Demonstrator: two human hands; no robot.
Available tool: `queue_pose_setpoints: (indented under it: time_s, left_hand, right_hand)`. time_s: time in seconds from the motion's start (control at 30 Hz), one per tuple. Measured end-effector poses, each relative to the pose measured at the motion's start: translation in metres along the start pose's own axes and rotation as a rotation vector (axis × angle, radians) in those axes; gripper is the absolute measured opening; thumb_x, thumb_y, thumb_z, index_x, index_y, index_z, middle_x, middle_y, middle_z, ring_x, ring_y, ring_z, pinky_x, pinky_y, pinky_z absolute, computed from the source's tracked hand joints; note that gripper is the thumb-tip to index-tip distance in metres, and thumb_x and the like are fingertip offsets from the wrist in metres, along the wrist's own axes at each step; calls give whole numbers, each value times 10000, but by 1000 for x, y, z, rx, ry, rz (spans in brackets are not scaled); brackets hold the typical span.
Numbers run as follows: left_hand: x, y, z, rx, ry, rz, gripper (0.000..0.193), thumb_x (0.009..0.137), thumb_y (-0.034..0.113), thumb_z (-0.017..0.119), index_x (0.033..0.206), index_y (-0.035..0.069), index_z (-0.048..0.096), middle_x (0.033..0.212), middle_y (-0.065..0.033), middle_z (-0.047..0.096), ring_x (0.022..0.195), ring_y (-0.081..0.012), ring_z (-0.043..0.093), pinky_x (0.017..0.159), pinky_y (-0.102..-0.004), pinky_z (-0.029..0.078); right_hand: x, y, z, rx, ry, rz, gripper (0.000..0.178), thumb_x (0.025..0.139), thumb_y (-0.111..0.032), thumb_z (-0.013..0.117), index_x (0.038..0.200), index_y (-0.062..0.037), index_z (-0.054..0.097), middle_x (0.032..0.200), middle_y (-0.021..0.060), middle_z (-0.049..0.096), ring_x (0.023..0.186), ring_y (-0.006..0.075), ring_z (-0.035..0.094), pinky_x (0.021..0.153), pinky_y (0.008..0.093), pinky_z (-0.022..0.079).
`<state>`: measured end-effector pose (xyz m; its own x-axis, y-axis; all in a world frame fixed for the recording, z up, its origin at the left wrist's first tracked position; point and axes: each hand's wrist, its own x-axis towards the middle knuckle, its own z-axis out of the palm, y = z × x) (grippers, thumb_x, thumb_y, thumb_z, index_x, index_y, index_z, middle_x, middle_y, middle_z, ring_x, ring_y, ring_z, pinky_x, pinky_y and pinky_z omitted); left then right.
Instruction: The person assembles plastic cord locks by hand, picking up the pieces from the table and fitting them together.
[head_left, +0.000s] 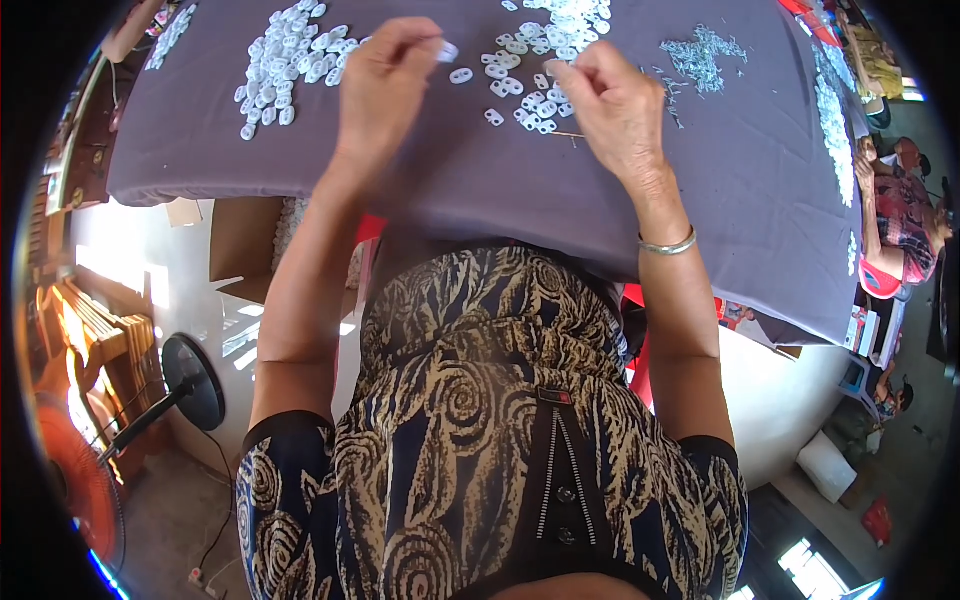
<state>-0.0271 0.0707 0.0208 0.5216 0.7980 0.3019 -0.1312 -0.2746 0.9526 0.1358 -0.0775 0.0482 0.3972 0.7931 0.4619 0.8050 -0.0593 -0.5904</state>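
Note:
My left hand [390, 85] is raised over the cloth, thumb and fingers pinched on a small white oval plastic piece [447, 51], slightly blurred. Below and left of it spreads a heap of similar white oval pieces [283, 72]. My right hand [618, 100] is closed, its fingertips together beside a second heap of white ovals with two holes [510, 87]. What those fingertips hold, if anything, is too small to tell. A thin brownish stick [568, 134] shows just left of my right hand. Farther right lies a pile of small silvery metal pieces [703, 60].
A grey-purple cloth [450, 170] covers the table. More white pieces [833, 140] lie along its right edge, near a seated person [900, 215]. Another person's arm [128, 30] reaches in at far left. Below stand an open cardboard box [240, 240] and a fan [85, 490].

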Motion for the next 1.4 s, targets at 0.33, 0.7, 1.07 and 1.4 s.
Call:
queue_pose_setpoints:
  time_s: [0.33, 0.7, 1.07, 1.4]
  left_hand:
    - [33, -11, -74, 181, 406, 63, 158, 830, 123, 664, 968, 50, 685, 840, 21, 635, 763, -49, 549, 648, -198, 422]
    - [-9, 13, 12, -44, -82, -131, 203, 884, 215, 624, 847, 16, 639, 644, -6, 574, 511, -46, 502, 408, -185, 365]
    - [-16, 7, 22, -92, -59, -241, 460, 920, 381, 569, 589, 67, 512, 481, 39, 403, 405, -32, 369, 368, -196, 267]
    - [-17, 12, 26, -135, 50, -212, 452, 922, 338, 576, 574, 59, 508, 490, 49, 380, 433, -27, 334, 400, -208, 247]
  right_hand:
    - [12, 29, -22, 222, 277, 128, 206, 847, -151, 685, 736, -40, 552, 600, -82, 447, 560, 2, 369, 477, 170, 323]
    - [13, 48, -61, 88, -123, 234, 153, 844, -177, 665, 863, -25, 664, 647, -69, 526, 597, 17, 430, 524, 185, 342]
    - [3, 62, -80, -113, -210, 284, 149, 817, -159, 638, 888, -30, 663, 682, 0, 586, 629, 68, 496, 578, 221, 410]
    - [2, 56, -42, -148, -315, 65, 154, 787, -129, 663, 890, -19, 631, 770, 45, 603, 679, 128, 570, 623, 275, 461]
